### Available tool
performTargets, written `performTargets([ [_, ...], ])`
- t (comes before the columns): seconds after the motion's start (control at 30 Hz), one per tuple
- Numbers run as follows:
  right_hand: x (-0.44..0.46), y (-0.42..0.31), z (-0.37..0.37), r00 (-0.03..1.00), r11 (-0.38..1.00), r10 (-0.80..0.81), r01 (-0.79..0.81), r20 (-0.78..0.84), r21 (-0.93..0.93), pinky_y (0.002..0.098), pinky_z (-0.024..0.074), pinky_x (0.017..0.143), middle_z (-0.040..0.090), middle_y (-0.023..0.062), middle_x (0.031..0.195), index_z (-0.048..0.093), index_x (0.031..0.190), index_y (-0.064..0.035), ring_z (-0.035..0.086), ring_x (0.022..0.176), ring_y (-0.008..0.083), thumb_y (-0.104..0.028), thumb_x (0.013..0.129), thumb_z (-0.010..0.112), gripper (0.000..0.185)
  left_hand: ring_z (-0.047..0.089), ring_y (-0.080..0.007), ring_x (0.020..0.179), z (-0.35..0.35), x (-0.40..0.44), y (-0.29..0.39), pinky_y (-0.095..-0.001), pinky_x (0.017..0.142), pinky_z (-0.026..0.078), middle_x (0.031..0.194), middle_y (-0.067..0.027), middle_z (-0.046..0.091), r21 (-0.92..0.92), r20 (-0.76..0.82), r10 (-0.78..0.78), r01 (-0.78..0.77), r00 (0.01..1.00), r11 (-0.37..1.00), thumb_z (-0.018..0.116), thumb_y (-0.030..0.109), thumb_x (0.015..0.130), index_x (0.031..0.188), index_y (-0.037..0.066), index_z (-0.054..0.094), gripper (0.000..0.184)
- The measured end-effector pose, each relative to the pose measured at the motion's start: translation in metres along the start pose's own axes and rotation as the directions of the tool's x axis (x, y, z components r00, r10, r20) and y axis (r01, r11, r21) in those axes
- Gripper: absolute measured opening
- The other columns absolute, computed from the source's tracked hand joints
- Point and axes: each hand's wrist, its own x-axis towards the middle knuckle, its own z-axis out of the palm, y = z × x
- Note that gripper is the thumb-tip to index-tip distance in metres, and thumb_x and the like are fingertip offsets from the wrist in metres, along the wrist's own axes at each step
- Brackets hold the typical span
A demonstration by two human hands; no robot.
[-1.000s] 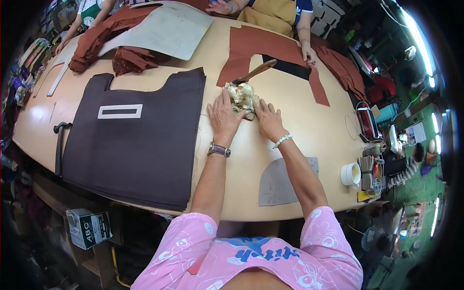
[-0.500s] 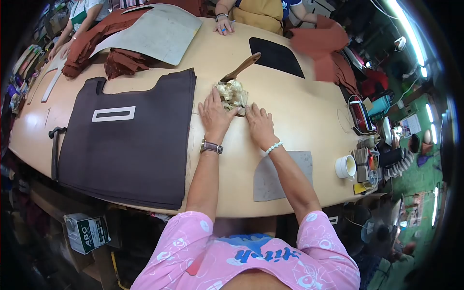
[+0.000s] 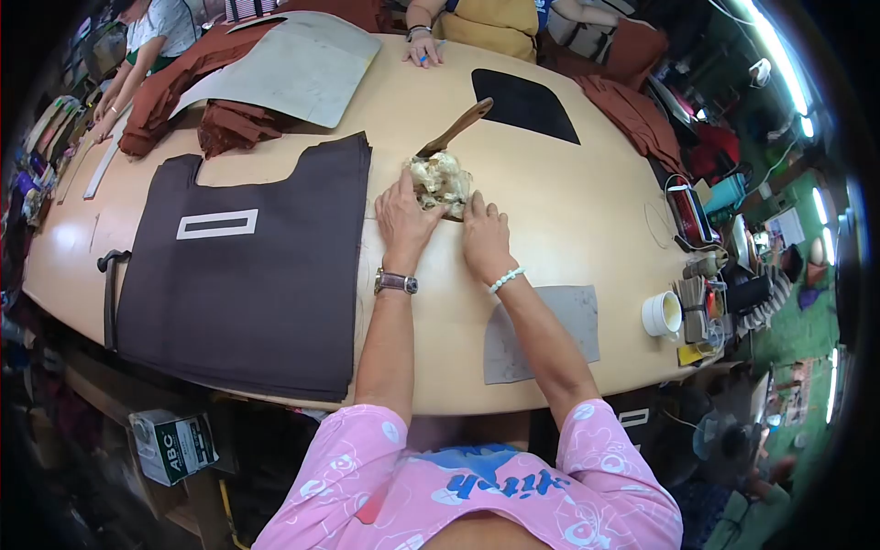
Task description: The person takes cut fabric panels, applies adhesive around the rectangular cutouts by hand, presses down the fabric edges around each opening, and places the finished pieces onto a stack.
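Observation:
A pale, yellowish, crusted lump that looks like a glue-covered pot (image 3: 442, 180) stands on the table in front of me. A brush with a wooden handle (image 3: 467, 121) sticks out of it, tilted up to the right; its bristles are hidden. My left hand (image 3: 405, 222) is closed around the pot's left and near side, with the thumb across the front. My right hand (image 3: 486, 236) touches its right side, with bent fingers. Left of my hands lies a stack of dark fabric panels (image 3: 266, 284) with a pale rectangular frame (image 3: 217, 214) on top.
A grey piece (image 3: 559, 330) lies under my right forearm. A white cup (image 3: 662, 314) stands at the right edge, a black panel (image 3: 524, 105) farther back. A dark-handled tool (image 3: 112, 298) lies at left. Co-workers stand across the table near reddish-brown fabric (image 3: 156, 92).
My right hand's fingers have drawn in and bent more at the pot. A co-worker at the back right has pulled reddish-brown fabric away from the table. The view has shifted slightly.

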Motion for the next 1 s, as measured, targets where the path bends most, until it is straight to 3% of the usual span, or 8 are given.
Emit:
performTargets([
  [0.1, 0.001, -0.007, -0.004, 0.997, 0.996, 0.024, -0.018, 0.073, -0.087, 0.0420, 0.0393, 0.084, 0.041, 0.0170, 0.135, 0.052, 0.121, 0.0051, 0.049, 0.104, 0.0294, -0.014, 0.084, 0.047, 0.042, 0.058, -0.0323, 0.091, 0.000, -0.001, 0.002, -0.0414, 0.081, 0.043, 0.096, -0.0152, 0.063, 0.005, -0.006, -0.016, 0.016, 1.000, 1.000, 0.082, 0.035, 0.056, 0.123, -0.001, 0.047, 0.083],
  [0.3, -0.002, -0.012, -0.003, 0.999, 0.993, 0.039, -0.037, 0.022, -0.114, 0.0419, 0.0389, 0.086, 0.043, 0.0187, 0.132, 0.050, 0.123, 0.0055, 0.049, 0.107, 0.0292, -0.015, 0.084, 0.048, 0.044, 0.057, -0.0331, 0.093, -0.004, -0.001, 0.006, -0.0416, 0.083, 0.042, 0.098, -0.0163, 0.062, -0.003, 0.005, -0.034, 0.034, 0.999, 0.999, 0.083, 0.035, 0.056, 0.125, 0.001, 0.046, 0.086],
  [0.4, -0.001, -0.013, 0.000, 0.997, 0.992, 0.076, -0.072, 0.031, -0.107, 0.0413, 0.0383, 0.086, 0.046, 0.0185, 0.130, 0.048, 0.125, 0.0051, 0.048, 0.111, 0.0285, -0.015, 0.085, 0.048, 0.045, 0.057, -0.0332, 0.094, -0.005, 0.000, 0.007, -0.0416, 0.083, 0.042, 0.099, -0.0170, 0.062, 0.002, 0.026, -0.055, 0.055, 0.998, 0.999, 0.083, 0.035, 0.056, 0.125, 0.001, 0.046, 0.085],
  [0.7, 0.001, -0.014, 0.005, 0.994, 0.992, 0.107, -0.109, -0.030, -0.057, 0.0393, 0.0377, 0.083, 0.052, 0.0152, 0.117, 0.049, 0.124, 0.0041, 0.049, 0.101, 0.0257, -0.019, 0.085, 0.049, 0.045, 0.057, -0.0326, 0.094, -0.005, 0.001, 0.007, -0.0415, 0.084, 0.042, 0.099, -0.0166, 0.061, 0.031, 0.024, -0.050, 0.049, 0.998, 0.998, 0.081, 0.037, 0.056, 0.124, 0.000, 0.047, 0.085],
  [1.0, -0.004, -0.016, 0.009, 0.987, 0.989, 0.146, -0.144, -0.066, 0.042, 0.0406, 0.0386, 0.084, 0.047, 0.0163, 0.126, 0.048, 0.123, 0.0045, 0.046, 0.109, 0.0278, -0.019, 0.085, 0.049, 0.045, 0.055, -0.0316, 0.097, -0.002, 0.001, 0.008, -0.0419, 0.086, 0.040, 0.101, -0.0156, 0.060, 0.042, 0.034, -0.063, 0.061, 0.997, 0.997, 0.079, 0.036, 0.058, 0.126, 0.001, 0.045, 0.084],
])
